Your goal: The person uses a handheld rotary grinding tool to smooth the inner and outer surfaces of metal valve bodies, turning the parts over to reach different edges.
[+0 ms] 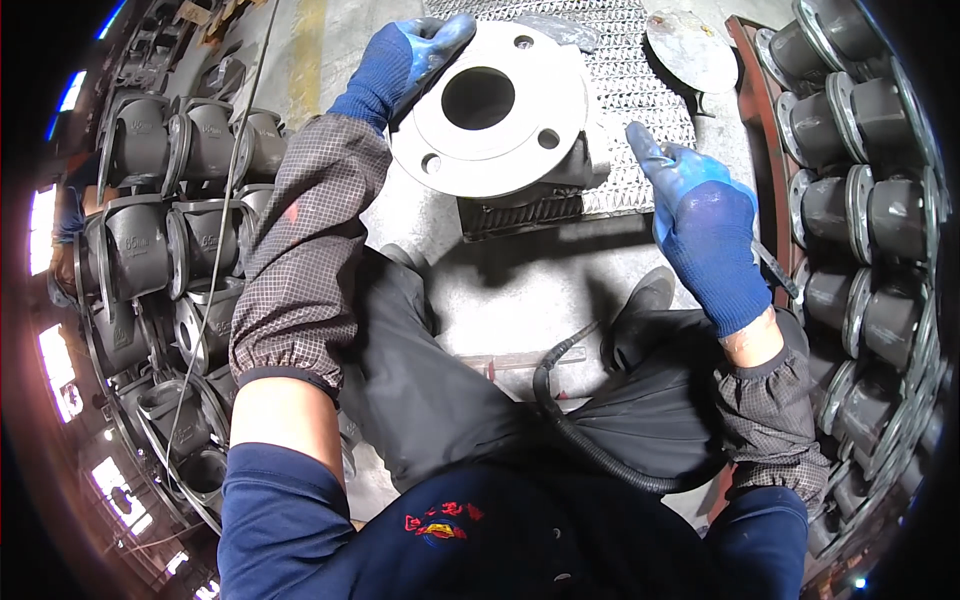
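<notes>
A grey flanged metal casting (555,100), with a round bore and bolt holes in its pale flange face, rests tilted on a ridged metal work surface (640,70). At its upper left rim, my left hand (425,50), in a blue coated glove, is closed on the flange edge. My right hand (700,190), gloved alike, is to the right of the casting and apart from it. One digit points toward the casting while the other fingers curl in. A dark bar-like piece (776,268) shows behind the right wrist; what those fingers hold is hidden.
Stacked grey flanged castings (135,245) line the left; more castings (895,215) fill a reddish rack (765,120) on the right. A round metal plate (690,50) is beyond the right hand. A black ribbed hose (590,450) crosses my lap.
</notes>
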Available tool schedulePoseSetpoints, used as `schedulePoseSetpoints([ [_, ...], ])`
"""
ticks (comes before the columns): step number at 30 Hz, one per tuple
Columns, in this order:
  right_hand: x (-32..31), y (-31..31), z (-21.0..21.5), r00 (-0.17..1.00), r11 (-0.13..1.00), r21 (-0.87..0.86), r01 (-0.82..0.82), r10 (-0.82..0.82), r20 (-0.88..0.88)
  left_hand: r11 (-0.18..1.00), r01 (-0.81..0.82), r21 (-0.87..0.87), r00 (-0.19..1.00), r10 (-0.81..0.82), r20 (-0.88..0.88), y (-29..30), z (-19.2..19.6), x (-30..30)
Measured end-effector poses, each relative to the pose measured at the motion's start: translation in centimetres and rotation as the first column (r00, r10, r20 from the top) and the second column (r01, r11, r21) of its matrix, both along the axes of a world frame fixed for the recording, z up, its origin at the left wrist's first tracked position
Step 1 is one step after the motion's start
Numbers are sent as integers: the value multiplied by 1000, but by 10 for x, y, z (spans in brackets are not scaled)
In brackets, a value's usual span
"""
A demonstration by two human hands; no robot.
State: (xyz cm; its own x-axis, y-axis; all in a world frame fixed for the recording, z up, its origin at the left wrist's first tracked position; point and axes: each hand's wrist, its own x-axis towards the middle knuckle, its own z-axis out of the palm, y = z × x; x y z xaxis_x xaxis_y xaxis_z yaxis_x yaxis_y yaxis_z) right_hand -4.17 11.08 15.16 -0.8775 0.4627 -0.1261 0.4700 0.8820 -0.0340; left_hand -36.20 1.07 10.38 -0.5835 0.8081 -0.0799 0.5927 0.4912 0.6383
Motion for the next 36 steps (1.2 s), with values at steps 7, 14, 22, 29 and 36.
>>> schedulePoseSetpoints([
  [7, -3, 3, 0, 982, 999, 37, -14, 21, -190, 999, -46, -13, 999, 47, 23, -2, 5, 4],
  [14, -23, 14, -23, 653, 503, -864, 10, -657, -375, 998, 8, 56, 1000, -6, -31, -1, -5, -1],
  [22, -50, 23, -42, 762, 223, -973, -60, -619, -189, 998, -54, 44, 998, 56, -28, 1, 4, 11],
  [29, -42, 3, -21, 618, -263, -938, -227, -783, 69, 999, -45, 21, 994, 47, -98, -4, 7, 15],
  [36, -34, -23, -4, 662, -341, -911, -233, -742, 108, 996, -22, 87, 997, 29, -78, -6, 9, 13],
])
